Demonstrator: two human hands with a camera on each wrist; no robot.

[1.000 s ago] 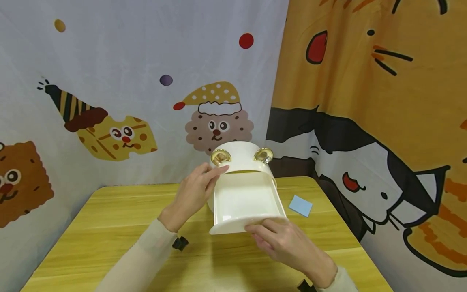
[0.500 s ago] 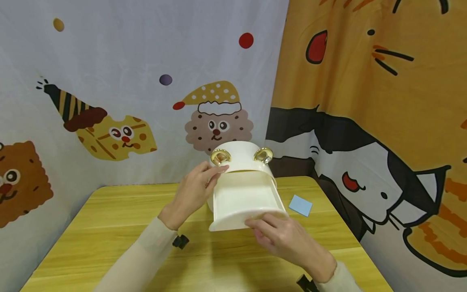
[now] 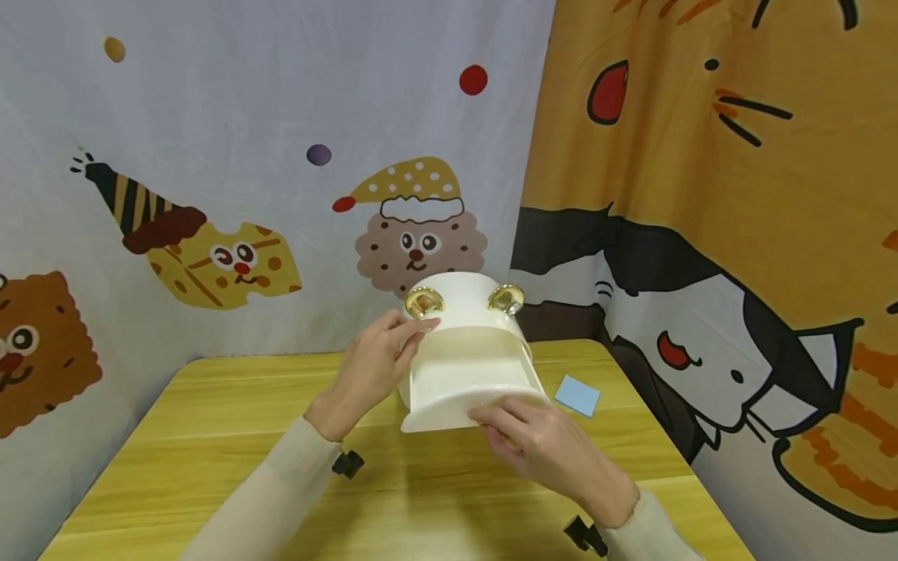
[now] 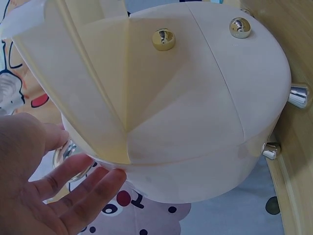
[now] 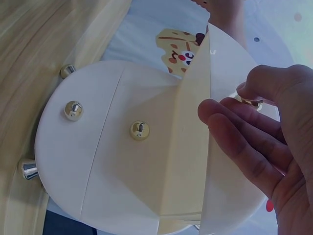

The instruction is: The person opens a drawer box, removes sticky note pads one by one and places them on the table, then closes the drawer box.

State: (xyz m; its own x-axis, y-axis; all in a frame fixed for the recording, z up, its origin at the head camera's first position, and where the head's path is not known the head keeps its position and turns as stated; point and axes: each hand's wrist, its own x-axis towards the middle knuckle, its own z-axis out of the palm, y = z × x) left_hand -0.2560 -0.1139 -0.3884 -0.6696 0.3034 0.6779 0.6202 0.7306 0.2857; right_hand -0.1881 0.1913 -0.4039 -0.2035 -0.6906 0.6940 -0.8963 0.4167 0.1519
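Observation:
A white rounded storage box (image 3: 463, 290) with gold ears stands on the table. Its upper swing-out compartment (image 3: 466, 366) is tilted out at the front, with its bare inside showing in the head view. My right hand (image 3: 543, 444) pinches a small gold knob (image 5: 250, 103) on that compartment's curved front panel (image 3: 438, 411), largely covered by the thumb and fingers. At the box's left side, my left hand (image 3: 368, 370) rests extended fingers against the upper edge, close to the left gold ear (image 3: 424, 302). Two lower panels each carry a round gold knob (image 4: 164, 39).
A light blue sticky-note pad (image 3: 578, 395) lies on the wooden table (image 3: 231, 436), right of the box. Short metallic feet (image 4: 298, 95) hold the box up. Behind the table hangs a cartoon-printed curtain (image 3: 231, 93). Black straps with clips sit at both wrists.
The compartment's front panel has swung up and inward towards the box, and my right hand has moved up with it. The left hand stays in the same place.

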